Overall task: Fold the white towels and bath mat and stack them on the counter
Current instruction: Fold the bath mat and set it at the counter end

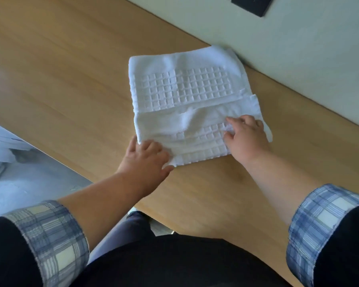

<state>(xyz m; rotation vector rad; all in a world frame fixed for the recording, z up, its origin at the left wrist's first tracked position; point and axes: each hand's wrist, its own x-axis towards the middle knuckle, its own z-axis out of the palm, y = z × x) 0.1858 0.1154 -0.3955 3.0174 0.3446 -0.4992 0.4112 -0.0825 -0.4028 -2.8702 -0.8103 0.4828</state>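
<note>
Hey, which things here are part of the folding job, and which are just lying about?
Part of the job: white bath mat, partly folded; wooden counter under it; left hand and right hand, both on the mat.
Just lying about: dark flat object beyond the counter; pale fabric at far left, unclear what.

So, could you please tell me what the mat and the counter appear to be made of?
The mat looks like white woven cloth, probably cotton, matte and soft: it has a raised grid of squares and loose creases. The counter looks like light wood or wood-look laminate, smooth with a slight sheen: fine straight grain lines run along it.
</note>
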